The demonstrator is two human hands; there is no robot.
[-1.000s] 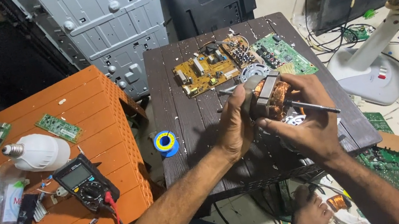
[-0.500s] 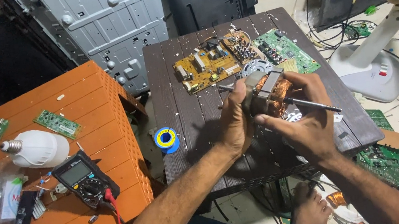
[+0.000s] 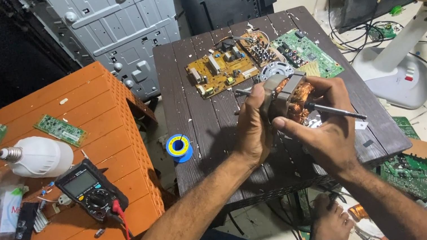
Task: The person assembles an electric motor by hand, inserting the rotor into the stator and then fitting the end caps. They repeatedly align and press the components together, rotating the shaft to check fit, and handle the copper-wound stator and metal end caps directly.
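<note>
Both hands, left hand (image 3: 252,131) and right hand (image 3: 329,130), grip 1 copper-wound motor (image 3: 287,98) above 2 circuit boards (image 3: 225,67).

head view | worn on the head — looks steeply down, close over dark table (image 3: 196,117) | single view

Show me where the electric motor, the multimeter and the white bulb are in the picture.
electric motor (image 3: 286,100), head view, on its metal core between the hands.
multimeter (image 3: 87,188), head view, on its body below the screen.
white bulb (image 3: 39,156), head view, on its white dome.
</note>
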